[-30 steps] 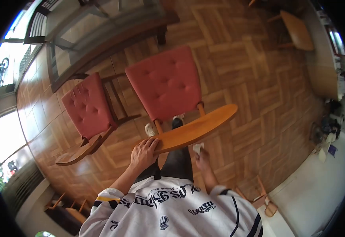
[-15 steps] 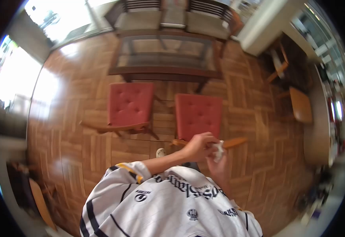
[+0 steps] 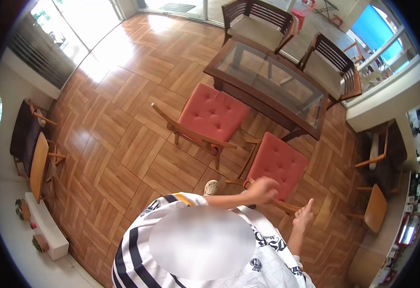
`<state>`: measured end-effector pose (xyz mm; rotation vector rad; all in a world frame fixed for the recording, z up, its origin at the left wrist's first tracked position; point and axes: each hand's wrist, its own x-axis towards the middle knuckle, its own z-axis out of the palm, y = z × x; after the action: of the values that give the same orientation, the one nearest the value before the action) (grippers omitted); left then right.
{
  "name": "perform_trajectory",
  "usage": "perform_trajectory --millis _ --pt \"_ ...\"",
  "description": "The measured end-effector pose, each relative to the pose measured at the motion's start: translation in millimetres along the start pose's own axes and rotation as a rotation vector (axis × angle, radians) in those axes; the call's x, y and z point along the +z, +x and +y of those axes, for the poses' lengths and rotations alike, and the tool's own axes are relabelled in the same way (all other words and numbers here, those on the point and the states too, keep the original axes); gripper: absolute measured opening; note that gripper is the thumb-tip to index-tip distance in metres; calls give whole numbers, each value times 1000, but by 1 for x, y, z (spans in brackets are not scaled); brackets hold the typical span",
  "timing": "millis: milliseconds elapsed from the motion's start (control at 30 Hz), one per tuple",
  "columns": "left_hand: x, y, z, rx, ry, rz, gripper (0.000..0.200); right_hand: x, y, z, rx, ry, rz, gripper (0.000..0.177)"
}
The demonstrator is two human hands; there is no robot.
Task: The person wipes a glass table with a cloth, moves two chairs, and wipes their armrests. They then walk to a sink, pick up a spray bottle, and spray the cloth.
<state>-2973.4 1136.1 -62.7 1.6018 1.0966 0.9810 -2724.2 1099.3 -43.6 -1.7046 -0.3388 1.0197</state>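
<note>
My left hand [image 3: 264, 191] is in front of my body, smeared by motion, so its fingers do not show clearly. It overlaps the near edge of the red cushioned chair [image 3: 278, 162]. To its right and a little lower, my right hand [image 3: 304, 216] is raised with one digit stretched up and the other fingers curled in. Whatever those curled fingers hold, if anything, is hidden. The two hands are apart. Left of that chair stands a second red cushioned chair [image 3: 213, 111], turned at an angle.
Beyond the red chairs is a dark wooden glass-topped coffee table [image 3: 255, 86], with two dark slatted chairs [image 3: 258, 32] behind it. A small wooden table [image 3: 375, 209] stands at right. On the left are another wooden table [image 3: 39, 168] and a white ledge [image 3: 51, 235] with potted plants [image 3: 22, 209].
My hands have come apart; the crumpled white thing they held together no longer shows. The view has turned left, so the furniture appears tilted and farther right.
</note>
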Motion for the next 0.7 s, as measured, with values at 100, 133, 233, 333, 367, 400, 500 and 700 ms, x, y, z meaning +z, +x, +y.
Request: perform_trajectory --millis 100,133,233,333,367,400,500,700 --pt "13 -16 -80 -573 -65 255 56 -70 56 37 103 -151 212 58" --pt "28 -23 -109 -633 -69 339 62 -97 69 50 162 -158 235 57" --pt "30 -27 -115 -966 -431 120 67 -148 96 67 353 -190 248 60" --pt "57 -28 -143 -997 -756 -57 66 -154 116 65 511 -217 127 64" --pt "69 -24 -144 -1065 -875 24 64 -152 122 67 540 -194 67 65" --pt "80 -21 -145 -1127 -996 112 62 -150 129 68 566 -172 4 67" --pt "96 -8 -142 -1185 -990 310 52 -144 157 82 675 -138 -63 59" --pt "97 11 -150 -1198 -981 389 46 -137 200 105 684 -74 -88 51"
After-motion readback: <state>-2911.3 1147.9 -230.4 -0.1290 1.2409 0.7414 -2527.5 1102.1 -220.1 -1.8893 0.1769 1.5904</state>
